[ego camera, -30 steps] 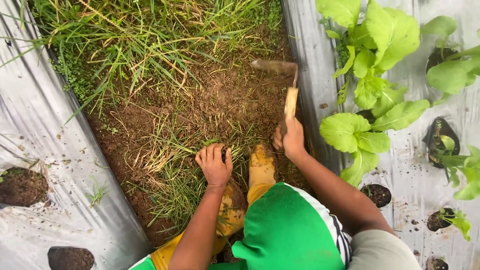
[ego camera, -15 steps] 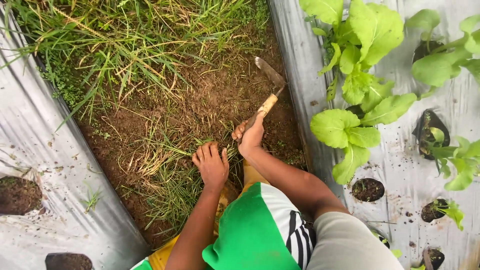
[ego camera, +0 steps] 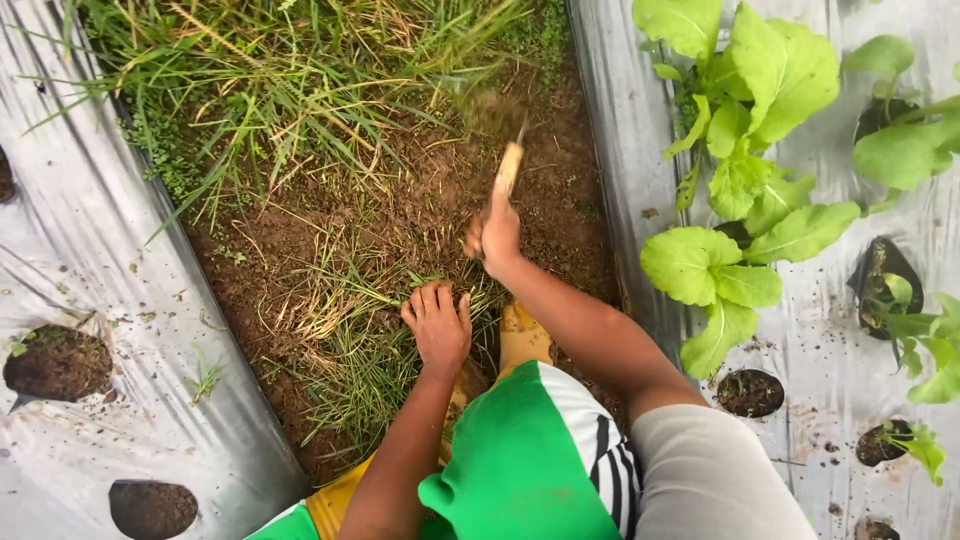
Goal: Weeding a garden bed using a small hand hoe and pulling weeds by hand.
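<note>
Gripping a hoe [ego camera: 503, 140], right hand [ego camera: 497, 236] closed mid-furrow, left hand [ego camera: 438, 327] flat on grass [ego camera: 350, 350], plastic sheets [ego camera: 90, 300] flanking.

Two hands showed — the left hand [ego camera: 437, 327] pressed on cut grass, the right hand [ego camera: 495, 236] gripping one hand hoe [ego camera: 503, 140]. Two plastic mulch sheets [ego camera: 90, 270] flanked them. Left of the left hand lay two bare planting holes [ego camera: 58, 362] — right of the right hand, one large leafy plant [ego camera: 740, 160].
</note>
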